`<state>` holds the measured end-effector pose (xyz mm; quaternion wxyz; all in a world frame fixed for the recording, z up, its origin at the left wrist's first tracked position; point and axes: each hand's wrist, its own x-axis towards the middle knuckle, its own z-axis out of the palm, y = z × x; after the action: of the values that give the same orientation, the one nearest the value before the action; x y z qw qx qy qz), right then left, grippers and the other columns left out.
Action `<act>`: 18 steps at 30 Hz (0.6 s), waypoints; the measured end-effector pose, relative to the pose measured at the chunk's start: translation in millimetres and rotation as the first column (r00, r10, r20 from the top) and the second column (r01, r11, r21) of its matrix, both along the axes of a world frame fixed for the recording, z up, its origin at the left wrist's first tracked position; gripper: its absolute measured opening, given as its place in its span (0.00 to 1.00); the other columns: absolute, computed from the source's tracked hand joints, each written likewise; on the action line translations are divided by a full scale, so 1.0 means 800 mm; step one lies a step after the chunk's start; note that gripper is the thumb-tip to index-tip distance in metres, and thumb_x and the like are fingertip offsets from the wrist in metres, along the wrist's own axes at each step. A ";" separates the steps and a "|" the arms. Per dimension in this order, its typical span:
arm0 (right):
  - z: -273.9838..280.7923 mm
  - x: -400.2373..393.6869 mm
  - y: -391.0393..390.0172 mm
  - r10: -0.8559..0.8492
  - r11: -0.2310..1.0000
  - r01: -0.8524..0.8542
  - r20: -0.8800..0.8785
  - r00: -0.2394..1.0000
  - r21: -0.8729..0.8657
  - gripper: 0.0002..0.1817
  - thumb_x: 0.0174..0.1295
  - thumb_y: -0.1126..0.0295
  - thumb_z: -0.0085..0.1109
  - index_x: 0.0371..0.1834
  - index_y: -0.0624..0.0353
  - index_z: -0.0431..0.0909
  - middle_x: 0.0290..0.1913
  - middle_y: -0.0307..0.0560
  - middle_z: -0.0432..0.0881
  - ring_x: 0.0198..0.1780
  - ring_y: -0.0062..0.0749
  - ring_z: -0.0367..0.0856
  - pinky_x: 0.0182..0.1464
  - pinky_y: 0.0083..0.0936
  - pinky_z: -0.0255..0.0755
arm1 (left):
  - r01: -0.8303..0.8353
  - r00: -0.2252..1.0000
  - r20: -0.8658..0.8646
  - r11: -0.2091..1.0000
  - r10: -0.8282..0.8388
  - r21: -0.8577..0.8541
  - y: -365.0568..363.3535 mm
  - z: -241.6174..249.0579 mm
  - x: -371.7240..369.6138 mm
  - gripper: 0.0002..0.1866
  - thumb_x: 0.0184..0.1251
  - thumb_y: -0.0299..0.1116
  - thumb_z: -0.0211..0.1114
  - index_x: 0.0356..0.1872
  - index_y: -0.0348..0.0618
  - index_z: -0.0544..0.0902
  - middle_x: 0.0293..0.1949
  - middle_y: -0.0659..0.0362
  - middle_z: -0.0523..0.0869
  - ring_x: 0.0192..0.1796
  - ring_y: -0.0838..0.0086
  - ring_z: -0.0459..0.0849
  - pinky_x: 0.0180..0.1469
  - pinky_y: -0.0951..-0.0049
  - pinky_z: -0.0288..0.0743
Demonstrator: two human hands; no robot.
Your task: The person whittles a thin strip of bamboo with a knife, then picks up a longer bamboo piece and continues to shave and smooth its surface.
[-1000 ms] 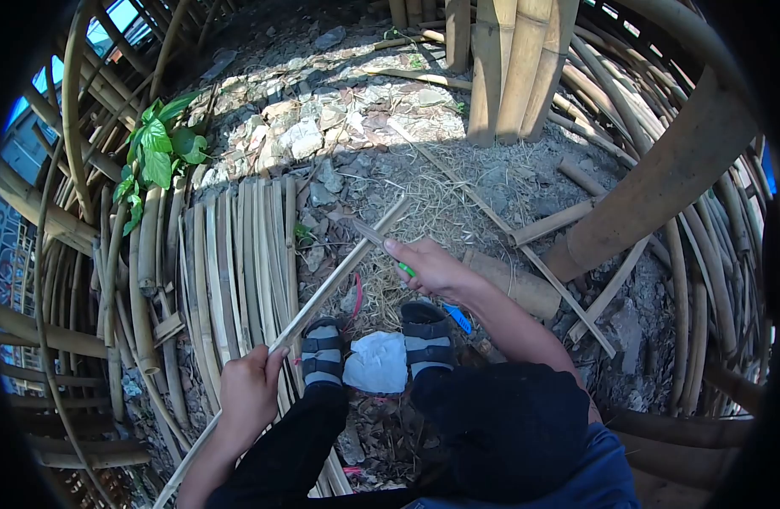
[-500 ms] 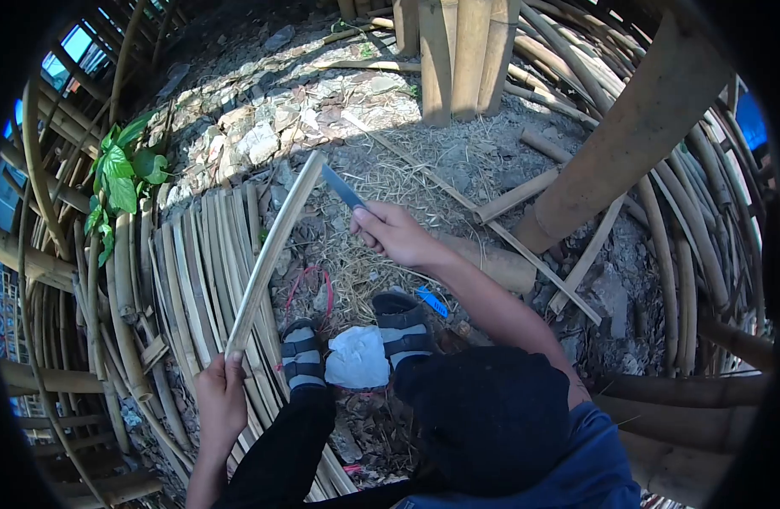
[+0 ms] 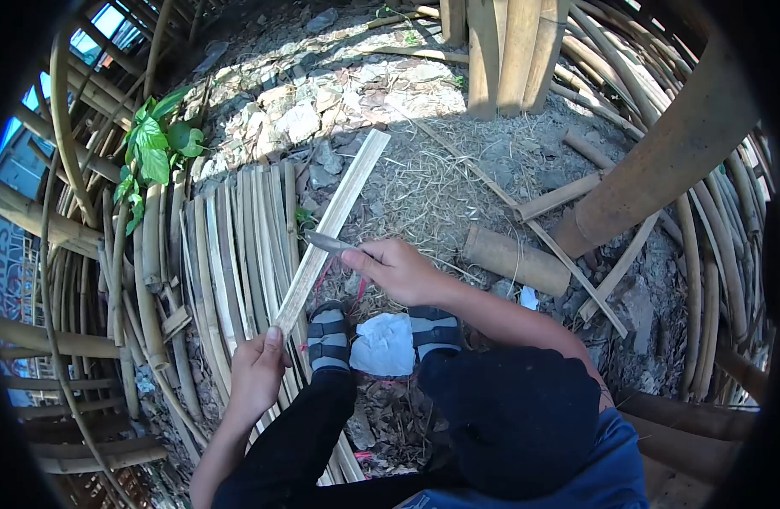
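My left hand (image 3: 258,371) is closed round the near end of a pale split bamboo strip (image 3: 349,188), which slants up and away to the right. In my right hand (image 3: 390,270) is a knife (image 3: 324,243), its blade lying across the strip about midway along. The fingers of that hand are wrapped round the handle, which is mostly hidden. Under and left of the strip lies a row of similar bamboo slats (image 3: 229,246), side by side on the ground. Between my sandalled feet sits a crumpled white sheet (image 3: 383,345).
A thick bamboo post (image 3: 661,144) leans at the right, with several upright posts (image 3: 513,55) behind. A cut bamboo section (image 3: 517,260) and a long thin strip (image 3: 492,188) lie on the shavings-strewn ground. Bamboo poles stand at the left near a leafy plant (image 3: 152,144).
The knife has moved from the strip's far end down to its middle, towards my left hand. The strip now shows its broad face. The whole view has shifted slightly.
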<state>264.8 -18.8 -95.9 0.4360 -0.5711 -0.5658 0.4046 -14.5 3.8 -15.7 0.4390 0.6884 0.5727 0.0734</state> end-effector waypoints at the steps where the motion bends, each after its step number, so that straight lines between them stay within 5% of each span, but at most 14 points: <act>1: 0.002 -0.004 -0.003 0.022 0.997 -0.021 0.011 1.000 -0.069 0.34 0.72 0.38 0.47 0.27 0.61 0.80 0.21 0.52 0.77 0.26 0.47 0.78 0.34 0.42 0.69 | -0.012 1.000 0.015 0.999 0.013 -0.044 -0.001 0.003 0.004 0.33 0.81 0.54 0.47 0.21 0.36 0.79 0.14 0.63 0.72 0.19 0.80 0.69 0.25 0.73 0.62; 2: 0.003 -0.010 -0.006 0.035 0.997 -0.035 0.010 0.999 -0.066 0.34 0.72 0.38 0.47 0.27 0.61 0.80 0.21 0.52 0.77 0.26 0.47 0.78 0.34 0.42 0.69 | 0.000 1.000 0.027 0.999 0.001 -0.035 -0.001 0.004 0.006 0.34 0.82 0.53 0.46 0.21 0.36 0.79 0.14 0.63 0.72 0.19 0.79 0.70 0.25 0.72 0.63; 4: 0.006 -0.019 -0.009 0.065 0.996 -0.062 0.050 0.997 -0.059 0.31 0.72 0.42 0.53 0.27 0.61 0.83 0.17 0.42 0.75 0.23 0.24 0.73 0.30 0.29 0.68 | 0.002 0.999 0.040 1.000 -0.001 -0.021 -0.004 0.004 0.008 0.34 0.82 0.53 0.46 0.21 0.36 0.78 0.15 0.62 0.73 0.19 0.78 0.70 0.26 0.72 0.65; 9: 0.024 -0.004 -0.008 0.039 0.996 -0.029 0.128 0.991 -0.079 0.29 0.69 0.41 0.56 0.33 0.57 0.89 0.17 0.41 0.76 0.23 0.23 0.74 0.30 0.29 0.68 | 0.107 0.992 -0.093 0.961 -0.085 0.257 -0.008 0.018 0.021 0.33 0.83 0.48 0.46 0.21 0.30 0.77 0.13 0.51 0.74 0.17 0.64 0.76 0.27 0.60 0.70; 11: 0.031 -0.004 -0.006 0.063 0.981 -0.032 0.157 0.986 -0.189 0.33 0.66 0.32 0.51 0.37 0.51 0.89 0.20 0.48 0.79 0.29 0.44 0.83 0.36 0.38 0.73 | 0.098 0.993 -0.092 0.956 -0.075 0.277 -0.009 0.022 0.023 0.31 0.82 0.46 0.48 0.22 0.29 0.78 0.12 0.47 0.74 0.16 0.58 0.77 0.26 0.57 0.70; 12: 0.031 -0.002 -0.005 0.065 0.982 -0.035 0.157 0.985 -0.188 0.33 0.66 0.32 0.51 0.37 0.51 0.89 0.20 0.48 0.79 0.29 0.44 0.83 0.36 0.38 0.73 | 0.109 0.991 -0.110 0.953 -0.081 0.283 -0.009 0.024 0.023 0.31 0.82 0.46 0.48 0.22 0.29 0.78 0.12 0.47 0.74 0.16 0.58 0.77 0.26 0.57 0.70; 14: 0.024 0.008 0.002 -0.048 0.985 0.066 0.117 0.992 -0.157 0.30 0.71 0.43 0.56 0.25 0.61 0.84 0.15 0.38 0.72 0.21 0.20 0.68 0.27 0.29 0.63 | 0.116 0.989 -0.126 0.949 -0.082 0.294 -0.009 0.024 0.021 0.31 0.82 0.45 0.48 0.22 0.29 0.78 0.12 0.48 0.74 0.15 0.57 0.77 0.25 0.57 0.70; 18: 0.004 0.024 0.012 -0.107 0.980 0.097 -0.049 0.993 -0.175 0.29 0.74 0.46 0.54 0.21 0.60 0.78 0.16 0.33 0.71 0.21 0.17 0.66 0.25 0.24 0.60 | 0.137 0.985 -0.142 0.947 -0.100 0.290 -0.011 0.020 0.018 0.31 0.82 0.45 0.48 0.22 0.30 0.78 0.11 0.48 0.74 0.15 0.58 0.77 0.25 0.58 0.71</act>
<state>284.3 -9.4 -92.8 0.4214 -0.6230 -0.4857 0.4454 0.1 -4.9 0.6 0.2968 0.7832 0.5389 0.0894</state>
